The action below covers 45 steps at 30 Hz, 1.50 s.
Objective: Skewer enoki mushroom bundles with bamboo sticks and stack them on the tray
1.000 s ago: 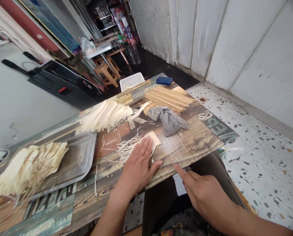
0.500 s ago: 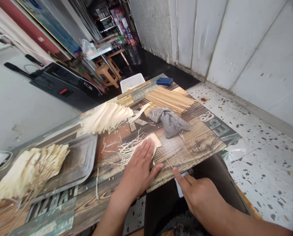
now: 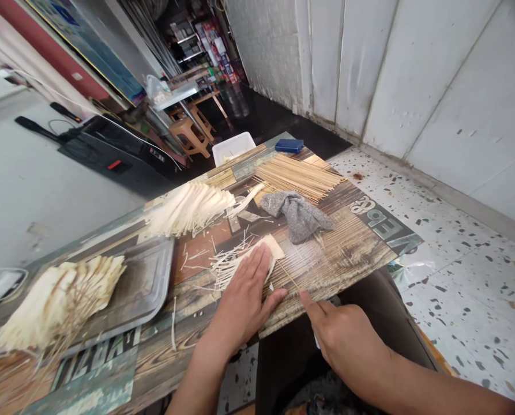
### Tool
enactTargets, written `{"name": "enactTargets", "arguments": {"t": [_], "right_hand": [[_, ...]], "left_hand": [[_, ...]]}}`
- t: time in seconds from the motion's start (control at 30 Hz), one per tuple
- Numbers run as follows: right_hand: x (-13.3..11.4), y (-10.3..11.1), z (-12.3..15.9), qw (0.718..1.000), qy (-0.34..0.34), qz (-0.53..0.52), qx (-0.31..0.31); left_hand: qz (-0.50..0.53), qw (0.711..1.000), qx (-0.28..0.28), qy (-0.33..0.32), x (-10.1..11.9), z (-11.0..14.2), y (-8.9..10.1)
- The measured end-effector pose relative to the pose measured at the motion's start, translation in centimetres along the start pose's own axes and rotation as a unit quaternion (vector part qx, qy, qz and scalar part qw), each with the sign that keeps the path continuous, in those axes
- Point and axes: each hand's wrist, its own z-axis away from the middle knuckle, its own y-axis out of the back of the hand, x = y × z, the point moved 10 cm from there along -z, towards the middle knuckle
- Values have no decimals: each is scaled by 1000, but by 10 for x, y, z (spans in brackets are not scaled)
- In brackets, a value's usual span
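My left hand (image 3: 245, 297) lies flat, fingers stretched out, on a pale bunch of enoki mushrooms (image 3: 276, 246) on the table. A thin bamboo skewer (image 3: 290, 275) runs into the base end of that bunch. Its outer end is gripped by my right hand (image 3: 348, 341), closed with the index finger extended along it, at the table's front edge. How deep the skewer's point sits is hidden. Beyond my left hand is a row of flattened enoki bunches (image 3: 192, 207). Skewered enoki bunches (image 3: 58, 297) are piled at the left, on a clear plastic tray (image 3: 153, 288).
A grey cloth (image 3: 298, 218) lies crumpled beyond the bunch, with many loose bamboo skewers (image 3: 301, 176) behind it. Near the far corner is a blue box (image 3: 289, 146); a white bin (image 3: 235, 145) stands past the table edge. Loose enoki strands (image 3: 194, 256) are scattered about.
My right hand has shifted slightly toward the bunch, and a little less of the skewer shows. The left hand stays pressed in place. The view has tilted slightly.
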Motion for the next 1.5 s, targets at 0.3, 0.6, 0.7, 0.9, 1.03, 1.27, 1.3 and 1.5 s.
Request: {"name": "enactTargets", "arguments": {"t": [0.3, 0.6, 0.7, 0.9, 1.03, 1.27, 1.3, 1.5], "right_hand": [[1, 7, 2, 998, 11, -15, 57], [5, 1, 9, 986, 43, -15, 158], [4, -1, 9, 988, 48, -5, 148], [4, -7, 6, 992, 38, 24, 114], [2, -6, 1, 997, 25, 20, 76], [-1, -9, -12, 996, -18, 6, -87], [-2, -8, -13, 995, -20, 6, -95], [-5, -6, -18, 996, -20, 14, -90]], "left_hand": [[-18, 999, -24, 30, -14, -5, -3], [47, 989, -112, 82, -13, -13, -10], [51, 989, -115, 82, -13, -13, -10], [43, 991, -103, 70, -12, -14, -10], [42, 993, -91, 63, -12, -12, -11], [40, 996, -60, 44, -13, -11, -10], [38, 997, -60, 42, -13, -11, -9], [33, 998, -51, 33, -11, -10, -7]]}}
